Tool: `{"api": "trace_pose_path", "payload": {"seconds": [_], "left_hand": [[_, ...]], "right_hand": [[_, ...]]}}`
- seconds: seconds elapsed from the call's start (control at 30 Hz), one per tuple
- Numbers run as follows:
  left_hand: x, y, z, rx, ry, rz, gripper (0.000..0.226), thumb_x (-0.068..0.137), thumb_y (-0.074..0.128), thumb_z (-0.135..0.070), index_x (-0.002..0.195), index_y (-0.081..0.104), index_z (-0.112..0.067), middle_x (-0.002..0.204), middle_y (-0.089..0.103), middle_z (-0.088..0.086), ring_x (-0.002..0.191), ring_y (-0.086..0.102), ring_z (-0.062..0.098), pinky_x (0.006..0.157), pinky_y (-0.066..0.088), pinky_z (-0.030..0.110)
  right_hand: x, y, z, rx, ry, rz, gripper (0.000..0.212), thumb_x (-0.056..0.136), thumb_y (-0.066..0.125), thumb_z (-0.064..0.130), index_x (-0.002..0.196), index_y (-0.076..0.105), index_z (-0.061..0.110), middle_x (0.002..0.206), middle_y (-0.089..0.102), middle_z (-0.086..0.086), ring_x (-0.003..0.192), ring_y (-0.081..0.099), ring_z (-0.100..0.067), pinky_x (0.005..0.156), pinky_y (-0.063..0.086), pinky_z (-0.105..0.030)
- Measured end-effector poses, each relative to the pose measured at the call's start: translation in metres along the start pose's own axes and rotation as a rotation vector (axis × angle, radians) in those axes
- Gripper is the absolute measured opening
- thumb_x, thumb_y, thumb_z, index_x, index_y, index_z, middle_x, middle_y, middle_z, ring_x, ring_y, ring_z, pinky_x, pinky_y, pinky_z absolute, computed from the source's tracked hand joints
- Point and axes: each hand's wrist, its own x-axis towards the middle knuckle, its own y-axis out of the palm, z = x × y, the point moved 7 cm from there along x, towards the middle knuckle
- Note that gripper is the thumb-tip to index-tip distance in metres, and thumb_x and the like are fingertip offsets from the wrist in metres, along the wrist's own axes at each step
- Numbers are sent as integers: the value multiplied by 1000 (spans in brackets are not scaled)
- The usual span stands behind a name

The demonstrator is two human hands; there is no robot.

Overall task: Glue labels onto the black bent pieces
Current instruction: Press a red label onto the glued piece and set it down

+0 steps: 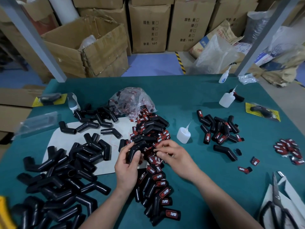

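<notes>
Holding one black bent piece (135, 150) up off the tabletop (206, 171), the left hand (127, 167) has its grip clamped round the lower leg, likely so the upper leg is left bare for a label. The right hand (175, 157) dips into the loose labels (159, 176) just beside it. Its thumb and forefinger are close together over one, but whether that grip has closed I cannot tell. The glue bottle (183, 134) stands near, within easy reach.
</notes>
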Motion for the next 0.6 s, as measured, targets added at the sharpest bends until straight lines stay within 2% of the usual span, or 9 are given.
{"api": "trace_pose_path", "payload": {"seconds": [0.03, 0.07, 0.17, 0.23, 0.33, 0.4, 0.47, 0.53, 0.6], "left_hand": [[0, 0, 2, -31, -23, 12, 37, 93, 71, -24, 121, 69, -47, 104, 76, 13, 95, 74, 23, 88, 61, 35], [0, 1, 3, -57, -42, 26, 36, 92, 70, -24, 121, 69, -45, 98, 76, 13, 89, 74, 21, 83, 61, 33], [-1, 5, 5, -113, -81, 58, 34, 93, 68, -22, 120, 69, -43, 88, 76, 12, 81, 73, 17, 77, 60, 26], [-2, 8, 3, -109, -73, 78, 33, 93, 68, -20, 118, 68, -41, 89, 76, 11, 82, 73, 16, 77, 59, 23], [-2, 11, 3, -112, -76, 97, 34, 92, 70, -9, 118, 67, -30, 95, 77, 8, 84, 75, 16, 77, 59, 20], [1, 13, 6, -169, -129, 96, 37, 89, 72, -3, 118, 66, -25, 99, 79, 8, 89, 77, 18, 78, 60, 23], [4, 14, 8, -236, -187, 102, 41, 85, 74, -9, 122, 64, -22, 101, 79, 13, 95, 77, 21, 82, 61, 26], [6, 15, 10, -280, -227, 119, 45, 83, 74, -13, 126, 64, -22, 102, 78, 17, 94, 77, 23, 83, 60, 26], [5, 17, 13, -308, -251, 133, 46, 83, 75, -13, 127, 66, -23, 100, 78, 17, 90, 76, 22, 80, 60, 25]], "right_hand": [[-1, -1, 5, -212, -134, -73, 14, 95, 69, 22, 105, 78, 22, 107, 67, 7, 102, 63, -11, 87, 50, -24], [-3, 1, 8, -311, -223, -121, 13, 94, 70, 22, 104, 78, 18, 101, 68, 6, 96, 64, -10, 84, 53, -28], [-8, 5, 13, -238, -257, -203, 11, 93, 71, 27, 100, 75, 19, 84, 72, 11, 75, 66, 0, 68, 57, -29], [-12, 9, 18, -275, -339, -258, 11, 92, 73, 25, 98, 76, 17, 81, 74, 8, 69, 69, -3, 62, 58, -29], [-17, 17, 20, -283, -469, -274, 15, 91, 72, 8, 105, 76, 6, 93, 74, -3, 81, 71, -14, 73, 59, -28], [-15, 17, 14, -142, -399, -247, 20, 91, 71, 6, 110, 75, 3, 104, 71, -6, 93, 68, -14, 84, 55, -25], [-13, 18, 7, 21, -261, -219, 20, 91, 71, 9, 110, 75, 6, 106, 71, -3, 98, 67, -12, 88, 52, -24], [-11, 21, -3, 254, -84, -228, 20, 87, 74, 5, 106, 76, 13, 98, 74, -1, 93, 69, -15, 87, 54, -31], [-10, 28, -14, 524, 107, -224, 37, 83, 76, -3, 114, 70, 16, 92, 75, -1, 87, 68, -15, 85, 55, -32]]}}
